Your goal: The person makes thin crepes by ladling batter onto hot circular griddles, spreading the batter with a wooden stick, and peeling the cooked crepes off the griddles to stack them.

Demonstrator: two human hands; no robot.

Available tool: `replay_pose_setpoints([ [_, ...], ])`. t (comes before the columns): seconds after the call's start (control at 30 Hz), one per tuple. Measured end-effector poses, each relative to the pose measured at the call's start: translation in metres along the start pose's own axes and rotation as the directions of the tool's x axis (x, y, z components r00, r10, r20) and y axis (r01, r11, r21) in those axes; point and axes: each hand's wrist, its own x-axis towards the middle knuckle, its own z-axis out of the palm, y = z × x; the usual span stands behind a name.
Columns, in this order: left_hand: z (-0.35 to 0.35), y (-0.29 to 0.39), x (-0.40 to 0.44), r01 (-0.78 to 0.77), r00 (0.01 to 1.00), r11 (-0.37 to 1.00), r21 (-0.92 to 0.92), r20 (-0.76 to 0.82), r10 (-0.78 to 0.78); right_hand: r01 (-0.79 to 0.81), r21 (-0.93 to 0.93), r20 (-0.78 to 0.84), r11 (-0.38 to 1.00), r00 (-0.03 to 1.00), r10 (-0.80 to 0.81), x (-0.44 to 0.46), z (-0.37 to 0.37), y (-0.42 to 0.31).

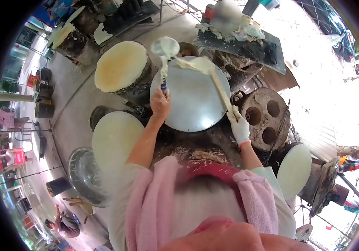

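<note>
My left hand [160, 103], bare, is closed around the handle of a ladle [165, 48], gripping near a blue part. The ladle's pale, batter-smeared bowl is beyond the far left edge of a round grey griddle [192, 96]. In a white glove, my right hand [239, 126] is wrapped round a wooden-handled spreader [218, 88]. Its pale coated blade stretches left across the griddle's far edge, close to the ladle. Whether blade and ladle touch, I cannot tell. The griddle's surface looks smooth and bare.
Pale round sheets lie on stands to the left: a browned one [121, 67] and a plain one [116, 140]. Another pale round [294, 171] is at the lower right. A metal basin [77, 171] stands left. A holed cylindrical block [267, 119] and a dark board [271, 52] are right.
</note>
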Motion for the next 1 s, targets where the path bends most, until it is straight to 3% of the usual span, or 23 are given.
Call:
replay_pose_setpoints([
  [0.07, -0.032, -0.002, 0.003, 0.002, 0.996, 0.973, -0.231, -0.083, -0.022, -0.297, 0.234, 0.201, 0.926, 0.946, 0.253, 0.002, 0.016, 0.011],
  [0.1, -0.039, -0.005, 0.004, -0.173, 0.955, 0.975, -0.141, -0.265, 0.131, -0.44, 0.228, 0.322, 0.869, 0.876, 0.359, 0.001, 0.02, -0.015],
  [0.2, -0.066, -0.011, -0.004, -0.15, 0.98, 0.944, -0.293, -0.171, 0.103, -0.501, 0.137, 0.452, 0.855, 0.799, 0.396, 0.007, 0.031, -0.06],
  [0.23, -0.075, -0.012, -0.004, -0.226, 0.966, 0.929, -0.294, -0.189, 0.175, -0.352, 0.125, 0.398, 0.928, 0.874, 0.278, 0.009, 0.034, -0.045],
  [0.27, -0.082, -0.017, -0.011, -0.135, 0.99, 0.925, -0.355, -0.086, 0.112, -0.193, 0.104, 0.348, 0.976, 0.926, 0.146, 0.011, 0.032, -0.035],
  [0.33, -0.096, -0.03, -0.025, 0.067, 0.995, 0.893, -0.445, 0.096, -0.027, -0.095, 0.073, 0.179, 0.993, 0.981, 0.081, 0.016, 0.003, -0.044],
  [0.37, -0.099, -0.031, -0.032, 0.087, 0.99, 0.895, -0.437, 0.137, -0.03, -0.189, 0.081, 0.143, 0.979, 0.974, 0.176, 0.024, -0.001, -0.025],
  [0.4, -0.1, -0.032, -0.039, 0.077, 0.986, 0.908, -0.411, 0.165, -0.01, -0.455, 0.198, 0.274, 0.868, 0.876, 0.396, 0.025, -0.008, -0.043],
  [0.43, -0.097, -0.035, -0.047, -0.197, 0.974, 0.956, -0.216, 0.067, 0.216, -0.508, 0.217, 0.407, 0.833, 0.823, 0.396, 0.026, -0.001, -0.047],
  [0.47, -0.097, -0.033, -0.059, -0.391, 0.92, 0.92, 0.037, 0.026, 0.39, -0.525, 0.296, 0.483, 0.798, 0.803, 0.35, 0.025, 0.021, -0.044],
  [0.53, -0.098, -0.022, -0.069, -0.473, 0.881, 0.848, 0.237, 0.107, 0.462, -0.584, 0.379, 0.616, 0.718, 0.738, 0.276, 0.025, 0.055, -0.048],
  [0.57, -0.108, -0.012, -0.064, -0.212, 0.953, 0.976, -0.041, 0.212, 0.216, -0.548, 0.301, 0.624, 0.781, 0.732, 0.273, 0.03, 0.057, -0.048],
  [0.6, -0.116, -0.004, -0.057, 0.128, 0.953, 0.958, -0.256, 0.301, -0.047, -0.499, 0.201, 0.651, 0.843, 0.711, 0.266, 0.037, 0.045, -0.066],
  [0.67, -0.115, -0.017, -0.063, -0.113, 0.993, 0.993, -0.01, 0.037, 0.114, -0.316, 0.24, 0.549, 0.918, 0.824, 0.14, 0.065, 0.026, -0.029],
  [0.7, -0.115, -0.021, -0.077, -0.24, 0.95, 0.931, 0.276, -0.13, 0.284, -0.252, 0.23, 0.489, 0.94, 0.865, 0.112, 0.08, 0.013, -0.014],
  [0.73, -0.114, -0.023, -0.087, -0.289, 0.854, 0.782, 0.552, -0.22, 0.471, -0.253, 0.169, 0.434, 0.953, 0.887, 0.158, 0.092, 0.0, -0.014],
  [0.77, -0.119, -0.019, -0.091, -0.16, 0.987, 0.977, 0.139, 0.001, 0.161, -0.456, 0.173, 0.477, 0.873, 0.814, 0.331, 0.089, -0.01, -0.056],
  [0.8, -0.125, -0.014, -0.095, 0.212, 0.959, 0.965, -0.157, 0.222, -0.174, -0.465, 0.147, 0.562, 0.873, 0.765, 0.314, 0.089, 0.001, -0.058],
  [0.83, -0.113, -0.03, -0.098, -0.161, 0.966, 0.912, 0.377, 0.249, 0.067, -0.471, 0.12, 0.641, 0.874, 0.709, 0.294, 0.091, 0.015, -0.057],
  [0.9, -0.099, -0.038, -0.126, -0.094, 0.991, 0.856, 0.509, 0.129, 0.032, -0.53, 0.146, 0.771, 0.835, 0.59, 0.239, 0.077, 0.03, -0.09],
  [0.93, -0.096, -0.04, -0.137, -0.05, 0.998, 0.823, 0.566, 0.069, 0.014, -0.528, 0.069, 0.785, 0.846, 0.552, 0.281, 0.08, 0.036, -0.086],
  [1.0, -0.119, -0.02, -0.153, -0.018, 1.0, 0.812, 0.583, -0.01, 0.03, -0.3, 0.156, 0.746, 0.941, 0.66, 0.087, 0.099, 0.038, -0.038],
])
